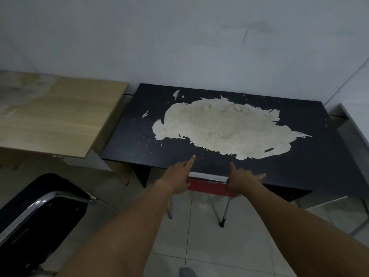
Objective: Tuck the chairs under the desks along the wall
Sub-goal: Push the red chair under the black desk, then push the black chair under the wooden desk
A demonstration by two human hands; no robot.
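Observation:
A black desk (139, 134) with a large worn pale patch stands against the wall. A red chair (207, 185) with metal legs sits mostly under its front edge; only the back rail and the legs show. My left hand (179, 176) rests against the left end of that rail, index finger stretched out over the desk edge. My right hand (241, 178) presses on the right end, fingers spread over the desk top. A black chair (38, 212) with a chrome frame stands out on the floor at the lower left, in front of a light wooden desk (60, 116).
The white wall runs behind both desks. Another pale table edge (355, 124) and a metal frame show at the far right. The floor is pale tile, with a narrow gap between the two desks.

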